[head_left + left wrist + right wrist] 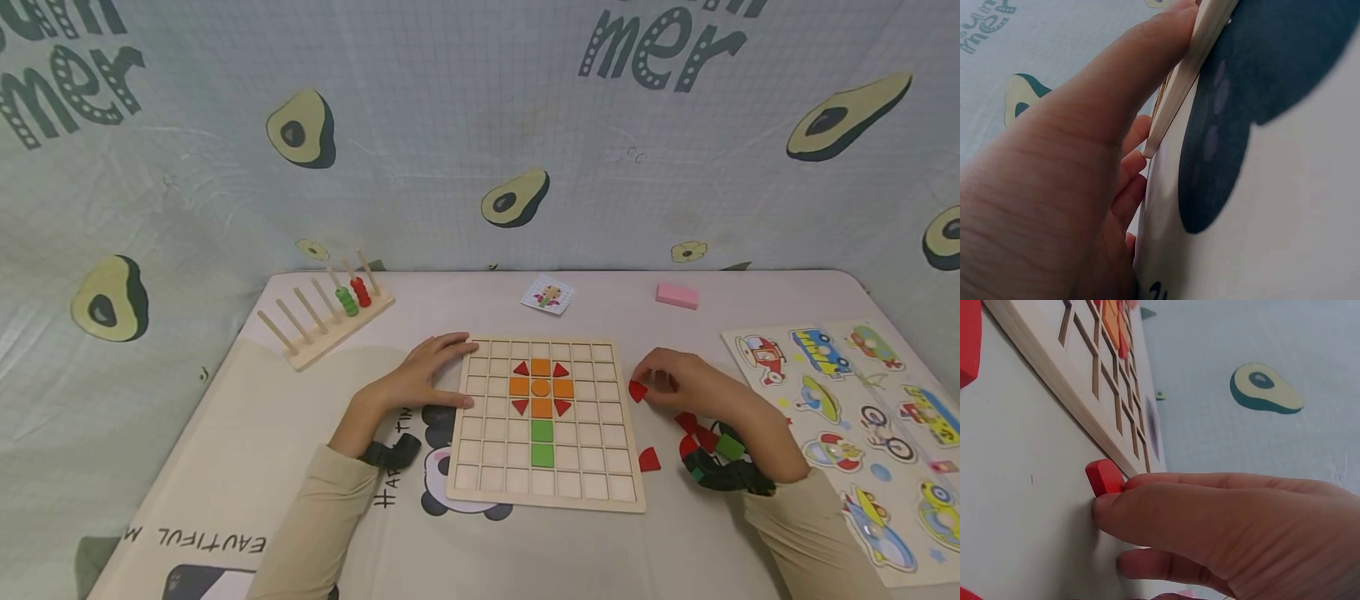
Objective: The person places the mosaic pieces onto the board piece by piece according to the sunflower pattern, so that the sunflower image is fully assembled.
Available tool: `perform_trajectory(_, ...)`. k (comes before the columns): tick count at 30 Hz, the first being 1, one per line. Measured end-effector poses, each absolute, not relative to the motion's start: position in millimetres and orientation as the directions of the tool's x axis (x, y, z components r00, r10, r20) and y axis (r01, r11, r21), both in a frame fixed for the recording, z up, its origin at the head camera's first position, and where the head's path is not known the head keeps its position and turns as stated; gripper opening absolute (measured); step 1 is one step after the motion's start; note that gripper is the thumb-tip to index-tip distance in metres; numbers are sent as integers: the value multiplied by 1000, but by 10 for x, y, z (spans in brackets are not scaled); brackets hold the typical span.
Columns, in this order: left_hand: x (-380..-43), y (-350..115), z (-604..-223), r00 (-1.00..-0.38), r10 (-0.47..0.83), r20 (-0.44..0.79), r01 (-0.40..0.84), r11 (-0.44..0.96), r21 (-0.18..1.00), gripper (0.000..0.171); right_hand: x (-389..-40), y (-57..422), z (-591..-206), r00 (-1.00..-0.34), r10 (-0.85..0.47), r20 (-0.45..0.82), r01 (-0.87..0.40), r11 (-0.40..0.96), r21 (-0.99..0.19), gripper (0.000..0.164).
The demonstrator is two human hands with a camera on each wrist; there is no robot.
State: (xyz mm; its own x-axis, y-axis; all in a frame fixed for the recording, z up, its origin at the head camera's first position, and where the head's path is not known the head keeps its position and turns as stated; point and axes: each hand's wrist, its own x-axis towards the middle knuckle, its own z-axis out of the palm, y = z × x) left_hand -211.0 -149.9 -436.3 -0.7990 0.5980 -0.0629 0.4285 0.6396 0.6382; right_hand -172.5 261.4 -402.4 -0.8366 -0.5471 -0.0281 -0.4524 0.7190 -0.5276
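Note:
A square wooden grid board (547,503) lies on the table, its far left edge touched by the thumb and fingertips of my left hand (420,375). In the left wrist view, the thumb lies along the side of the board (1175,90). Orange pieces (541,367) form a cross in the grid, with small red triangles at its corners and two green squares (542,431) below. Just right of the board, my right hand (693,385) pinches a red block (1104,477) between thumb and finger, low over the table. Another red piece (649,459) lies nearer the board's lower right.
Several loose red and green pieces (729,447) lie beneath the right wrist. A picture puzzle board (855,475) covers the right side. At the back are a pattern card (548,295) and pink block (677,296); a peg rack (337,331) with beads stands back left.

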Motion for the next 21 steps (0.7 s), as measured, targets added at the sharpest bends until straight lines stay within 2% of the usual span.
perform_trajectory(9,-2120,-1496,-4382,-800,597,-59,433,642,632,84,-1734,2607,-4071,-784,-620,32,-541,656,-526,21)
perform_trajectory(21,-2121,-1499,-4376,-800,596,-64,429,644,634,83,-1709,2620,-4010,-809,-586,-48,-468,691,-550,22)
